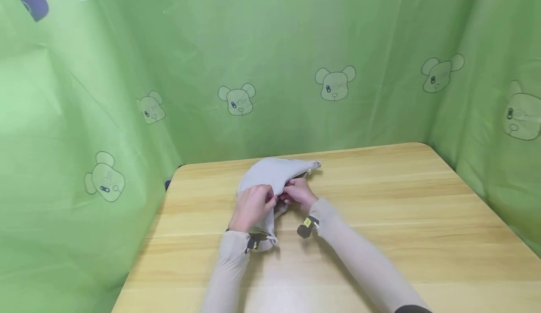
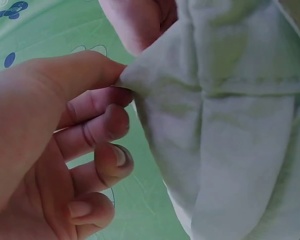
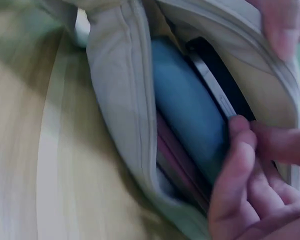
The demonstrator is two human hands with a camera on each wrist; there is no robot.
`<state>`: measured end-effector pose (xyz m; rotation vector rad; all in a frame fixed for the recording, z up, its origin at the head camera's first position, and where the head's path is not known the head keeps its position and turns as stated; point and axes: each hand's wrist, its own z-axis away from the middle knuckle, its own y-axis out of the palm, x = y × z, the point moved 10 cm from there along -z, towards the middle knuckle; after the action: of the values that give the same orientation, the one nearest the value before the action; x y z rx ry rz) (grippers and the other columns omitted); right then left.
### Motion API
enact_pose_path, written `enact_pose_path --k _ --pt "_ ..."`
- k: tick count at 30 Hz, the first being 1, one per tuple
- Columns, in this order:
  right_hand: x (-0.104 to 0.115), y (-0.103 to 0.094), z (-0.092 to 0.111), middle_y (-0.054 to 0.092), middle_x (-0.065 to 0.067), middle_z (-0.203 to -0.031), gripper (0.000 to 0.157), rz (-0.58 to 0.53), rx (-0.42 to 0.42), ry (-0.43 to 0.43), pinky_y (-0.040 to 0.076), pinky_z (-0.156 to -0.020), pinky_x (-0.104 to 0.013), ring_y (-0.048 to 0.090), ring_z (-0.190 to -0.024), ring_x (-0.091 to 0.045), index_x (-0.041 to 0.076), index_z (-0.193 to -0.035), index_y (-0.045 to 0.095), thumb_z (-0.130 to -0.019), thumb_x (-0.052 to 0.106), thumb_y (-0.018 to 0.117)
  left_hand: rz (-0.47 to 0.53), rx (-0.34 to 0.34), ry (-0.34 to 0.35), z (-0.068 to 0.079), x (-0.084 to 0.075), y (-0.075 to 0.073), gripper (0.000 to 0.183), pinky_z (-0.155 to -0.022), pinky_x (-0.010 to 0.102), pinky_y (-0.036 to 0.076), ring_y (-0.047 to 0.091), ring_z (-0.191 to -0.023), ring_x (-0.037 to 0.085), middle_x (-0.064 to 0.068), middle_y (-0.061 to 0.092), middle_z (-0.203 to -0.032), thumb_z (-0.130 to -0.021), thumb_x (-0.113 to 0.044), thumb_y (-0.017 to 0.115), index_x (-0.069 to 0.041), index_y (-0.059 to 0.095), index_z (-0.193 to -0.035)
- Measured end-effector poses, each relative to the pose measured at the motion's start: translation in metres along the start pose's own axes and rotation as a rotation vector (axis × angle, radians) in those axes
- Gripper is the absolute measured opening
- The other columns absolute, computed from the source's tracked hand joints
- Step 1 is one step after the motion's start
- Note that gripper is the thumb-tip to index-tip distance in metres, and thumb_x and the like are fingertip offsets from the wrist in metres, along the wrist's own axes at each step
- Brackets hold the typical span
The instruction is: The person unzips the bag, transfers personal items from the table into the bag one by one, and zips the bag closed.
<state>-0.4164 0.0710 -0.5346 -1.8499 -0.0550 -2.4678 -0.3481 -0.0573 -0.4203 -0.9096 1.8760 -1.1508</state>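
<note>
A light grey cloth bag (image 1: 268, 172) with a zipped opening lies on the table, its mouth spread apart. My left hand (image 1: 250, 207) pinches the bag's edge between thumb and index finger, the other fingers loosely bent, as the left wrist view shows. Inside the opening, my right hand (image 3: 265, 190) pinches a slim dark phone (image 3: 217, 82) with a silver edge. Beside the phone sits a rounded blue case (image 3: 182, 95). Something flat and dark pink (image 3: 172, 142) stands by the bag's near wall; its kind is unclear. The bag's bottom is hidden.
The wooden table (image 1: 401, 209) reaches out on both sides of the bag. A green curtain (image 1: 287, 31) printed with bear heads hangs behind and along the sides. A cord loop (image 1: 272, 240) hangs from the bag's near end.
</note>
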Motion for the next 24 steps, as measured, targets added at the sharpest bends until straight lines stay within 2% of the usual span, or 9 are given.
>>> enact_pose_path --k 5,9,12,16,19,24 --pt "0.002 -0.017 0.002 0.071 -0.001 -0.073 0.018 0.080 0.054 0.002 0.052 -0.054 -0.017 0.064 -0.060 -0.006 -0.006 -0.110 0.064 -0.094 0.002 0.065 0.019 0.023 -0.010 0.000 0.001 0.003 0.013 -0.064 0.032 0.050 0.065 -0.070 0.014 -0.007 0.072 -0.078 -0.093 -0.028 0.074 -0.021 0.072 -0.082" --pt "0.008 -0.042 0.000 0.074 0.000 -0.085 0.027 0.104 0.052 -0.006 0.055 -0.060 -0.020 0.066 -0.070 -0.008 -0.005 -0.123 0.063 -0.099 0.007 0.063 0.078 0.072 -0.021 0.002 0.005 0.007 0.012 -0.067 0.030 0.050 0.064 -0.070 0.012 -0.006 0.073 -0.080 -0.094 -0.030 0.073 -0.020 0.073 -0.086" --pt "0.014 -0.062 -0.001 0.076 -0.004 -0.096 0.032 0.118 0.039 -0.015 0.059 -0.069 -0.023 0.069 -0.080 -0.012 -0.005 -0.130 0.060 -0.101 0.011 0.061 0.146 0.111 -0.061 0.005 0.015 0.009 0.016 -0.066 0.028 0.049 0.061 -0.070 0.010 -0.005 0.072 -0.082 -0.097 -0.032 0.069 -0.018 0.073 -0.090" --pt "0.024 -0.087 -0.002 0.074 -0.015 -0.116 0.037 0.149 -0.003 -0.035 0.061 -0.085 -0.031 0.071 -0.092 -0.015 -0.004 -0.135 0.057 -0.103 0.015 0.060 0.212 0.110 -0.168 0.010 0.042 0.004 0.022 -0.065 0.030 0.049 0.059 -0.069 0.012 -0.002 0.070 -0.083 -0.100 -0.035 0.065 -0.014 0.070 -0.096" --pt "0.029 -0.104 -0.005 0.069 -0.020 -0.128 0.037 0.185 -0.056 -0.043 0.059 -0.095 -0.037 0.070 -0.099 -0.018 -0.003 -0.135 0.058 -0.103 0.017 0.060 0.247 0.099 -0.282 0.016 0.069 -0.001 0.027 -0.067 0.035 0.051 0.062 -0.073 0.017 0.003 0.071 -0.087 -0.101 -0.037 0.061 -0.011 0.070 -0.103" --pt "0.033 -0.120 -0.011 0.058 -0.023 -0.141 0.040 0.223 -0.112 -0.043 0.052 -0.108 -0.045 0.060 -0.123 -0.033 -0.002 -0.137 0.057 -0.102 0.018 0.061 0.288 0.129 -0.461 0.032 0.108 0.002 0.039 -0.081 0.049 0.056 0.070 -0.091 0.031 0.016 0.074 -0.105 -0.104 -0.038 0.053 -0.004 0.067 -0.116"
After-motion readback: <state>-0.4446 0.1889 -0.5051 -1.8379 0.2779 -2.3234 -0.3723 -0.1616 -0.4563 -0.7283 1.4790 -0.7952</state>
